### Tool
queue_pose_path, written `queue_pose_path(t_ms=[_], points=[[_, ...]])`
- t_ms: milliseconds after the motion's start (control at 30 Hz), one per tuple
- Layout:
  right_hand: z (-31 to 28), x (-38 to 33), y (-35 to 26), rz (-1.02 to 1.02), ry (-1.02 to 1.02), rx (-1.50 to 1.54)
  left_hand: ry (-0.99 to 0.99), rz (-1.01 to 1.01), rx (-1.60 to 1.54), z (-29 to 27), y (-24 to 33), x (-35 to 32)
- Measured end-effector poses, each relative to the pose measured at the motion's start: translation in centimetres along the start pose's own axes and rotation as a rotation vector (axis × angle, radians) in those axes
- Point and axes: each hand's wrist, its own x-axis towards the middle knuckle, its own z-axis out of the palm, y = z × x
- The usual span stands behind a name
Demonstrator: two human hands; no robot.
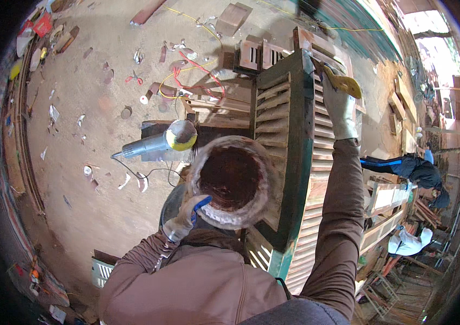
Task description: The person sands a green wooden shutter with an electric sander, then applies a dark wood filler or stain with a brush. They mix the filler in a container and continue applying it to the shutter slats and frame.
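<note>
My left hand (185, 218), in a light glove with blue on it, is closed on the rim of a round, white-crusted bucket (262, 208) with dark reddish-brown stuff inside. At arm's length ahead, my gloved right hand (339, 111) grips what looks like a yellow-handled paintbrush (344, 85). Its dark end meets the far corner of a slatted wooden shutter (297, 116), though the contact is partly hidden. The shutter stands on edge just right of the bucket, its frame dark green and its slats bare wood and brown.
An angle grinder (157, 140) with a yellowish disc lies left of the shutter, trailing its cord. Red and yellow cables (208, 70) cross the littered floor. Two other people, one in dark clothes (416, 170) and one in white (409, 241), are among timber at right.
</note>
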Motion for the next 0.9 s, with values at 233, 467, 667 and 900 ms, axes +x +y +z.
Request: queue_pose_path(t_ms=[233, 467, 667, 900], points=[[0.4, 2.1, -2.9, -0.245, -0.145, -0.209, -0.133, 0.008, -0.388, 0.5, 5.7, 7.2], [-0.6, -0.1, -9.2, -0.274, -0.349, -0.499, -0.049, -0.027, -0.213, 1.4, 1.7, 5.6], [-3.8, -0.2, -8.0, -0.257, -0.328, -0.202, -0.032, -0.092, 0.030, -0.2, -0.3, 4.5], [-2.3, 1.7, -2.1, -0.044, -0.231, -0.220, -0.006, 0.065, 0.167, -1.2, 1.1, 4.5]])
